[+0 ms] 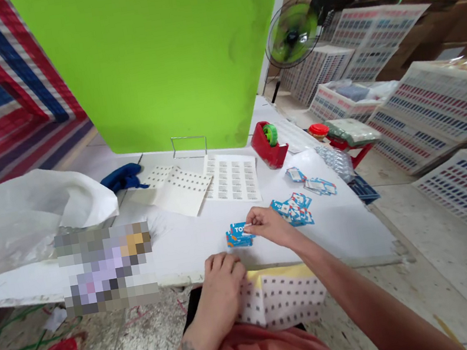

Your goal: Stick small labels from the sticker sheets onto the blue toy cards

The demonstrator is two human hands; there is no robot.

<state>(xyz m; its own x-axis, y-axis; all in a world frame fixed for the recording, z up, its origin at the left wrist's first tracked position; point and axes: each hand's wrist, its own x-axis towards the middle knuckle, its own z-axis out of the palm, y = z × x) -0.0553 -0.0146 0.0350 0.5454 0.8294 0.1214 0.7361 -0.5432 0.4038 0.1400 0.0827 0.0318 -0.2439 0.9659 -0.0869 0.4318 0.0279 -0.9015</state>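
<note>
My right hand [265, 224] is closed in a pinch over a small stack of blue cards [239, 240] near the table's front edge. A small white piece, apparently a sticker, shows at its fingertips, partly hidden by them. My left hand [226, 278] is closed on the edge of a sticker sheet [287, 297] lying over my lap, printed with rows of small dark squares and yellow along its top. To the right of my right hand lies a loose pile of blue cards [297, 210]. Further back are smaller piles of cards [320, 186].
A barcode label sheet [234, 178] and a folded sticker sheet [182, 189] lie behind the cards. A red tape dispenser [270, 145] stands at the back right. White plastic bags [28, 209] cover the left side. A green panel [169, 60] rises behind; crates [441, 104] stand right.
</note>
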